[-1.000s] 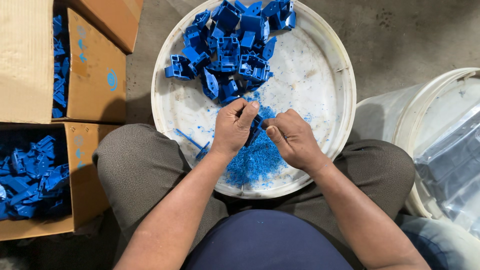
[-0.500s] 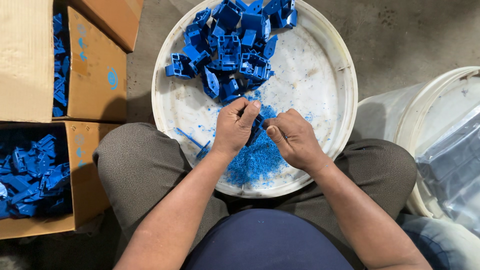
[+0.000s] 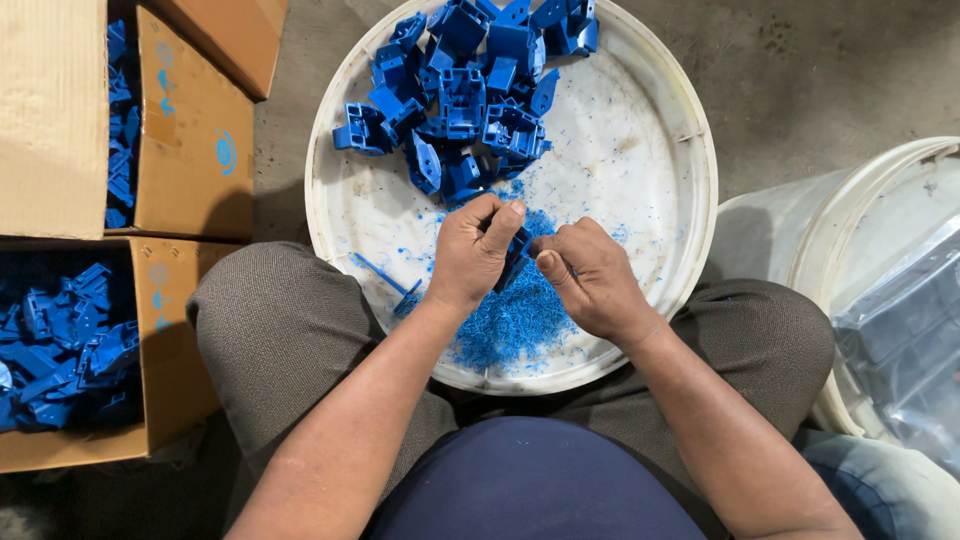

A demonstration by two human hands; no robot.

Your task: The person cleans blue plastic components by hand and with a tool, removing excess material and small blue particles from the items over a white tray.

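- Far left: open cardboard box (image 3: 150, 330) on the floor, full of blue plastic parts (image 3: 65, 345).
- Left hand (image 3: 475, 250) has its grip closed on a small dark blue part (image 3: 514, 258), held over the near half of the white round tray (image 3: 690, 130).
- Right hand (image 3: 590, 275) pinches the same part from the other side.
- Blue shavings (image 3: 515, 320) sit by the tray's near edge, the parts pile (image 3: 465, 90) at its far edge.
- Far right: a white bucket (image 3: 850, 200).

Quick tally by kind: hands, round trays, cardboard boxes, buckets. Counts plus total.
Hands: 2, left hand and right hand
Round white tray: 1
Cardboard boxes: 2, upper box, lower box
White bucket: 1
Total: 6
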